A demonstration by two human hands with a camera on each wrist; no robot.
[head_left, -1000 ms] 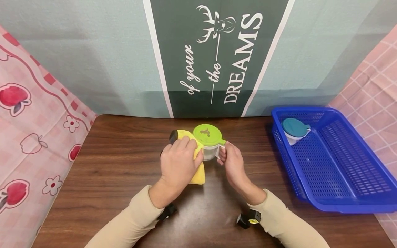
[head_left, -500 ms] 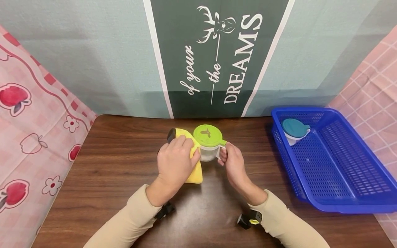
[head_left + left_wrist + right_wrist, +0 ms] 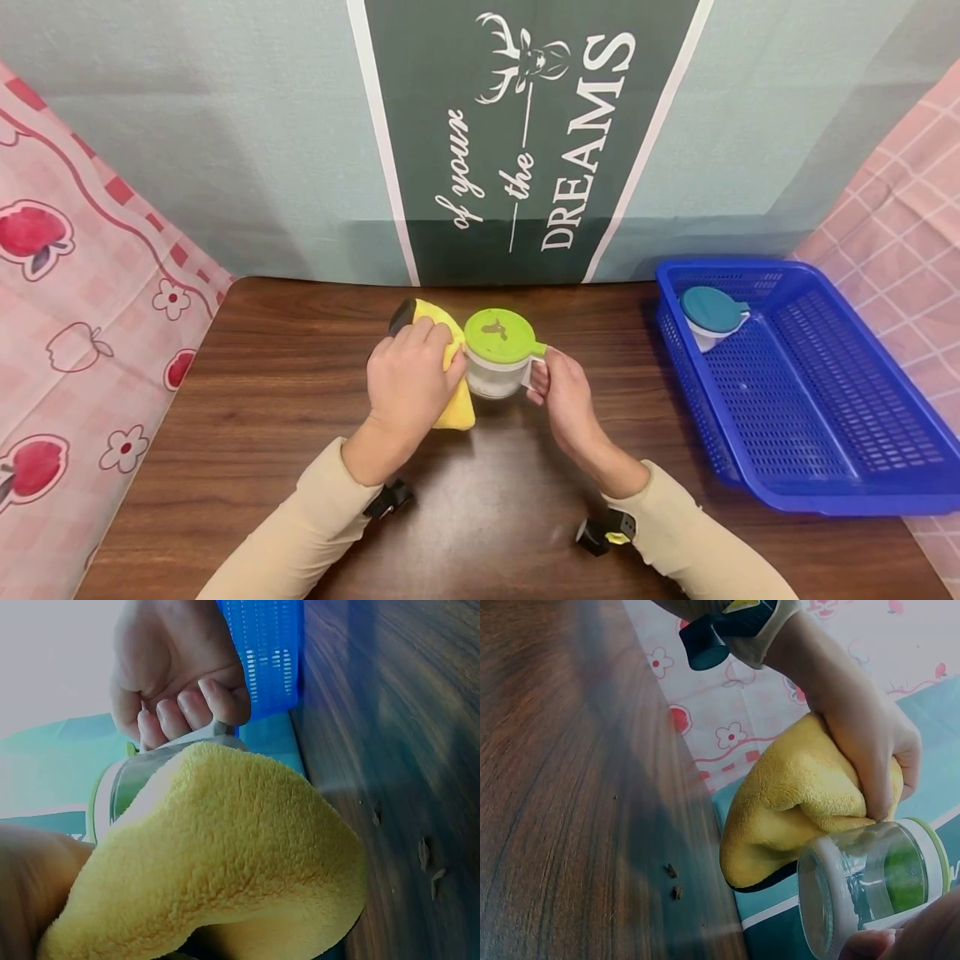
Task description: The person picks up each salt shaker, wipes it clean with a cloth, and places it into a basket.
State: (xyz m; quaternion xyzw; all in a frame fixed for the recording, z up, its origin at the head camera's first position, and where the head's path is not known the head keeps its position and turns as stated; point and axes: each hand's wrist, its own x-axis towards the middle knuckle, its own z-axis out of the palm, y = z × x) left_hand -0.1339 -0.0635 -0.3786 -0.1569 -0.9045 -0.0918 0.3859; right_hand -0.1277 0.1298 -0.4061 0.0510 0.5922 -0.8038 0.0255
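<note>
A clear jar (image 3: pixel 495 375) with a bright green lid (image 3: pixel 499 336) stands out over the middle of the table. The lid carries a brown mark. My right hand (image 3: pixel 567 396) grips the jar's white handle (image 3: pixel 196 738), fingers curled round it. In my left hand (image 3: pixel 408 375) is a bunched yellow cloth (image 3: pixel 453 410) with a dark underside, gripped against the palm. The cloth lies right at the jar's left side, and in the right wrist view the left fingers (image 3: pixel 877 796) press into it beside the lid end. The jar looks see-through, with white toward its base.
A blue plastic basket (image 3: pixel 832 492) stands at the right, with a teal-lidded jar (image 3: pixel 712 310) in its far left corner. Small brown scraps (image 3: pixel 676 892) lie on the wooden table (image 3: pixel 285 367). Printed fabric hangs behind and at both sides.
My left hand has moved the cloth left and a little away from me, baring more of the jar's side. The jar has shifted slightly left and nearer; the right hand keeps its grip.
</note>
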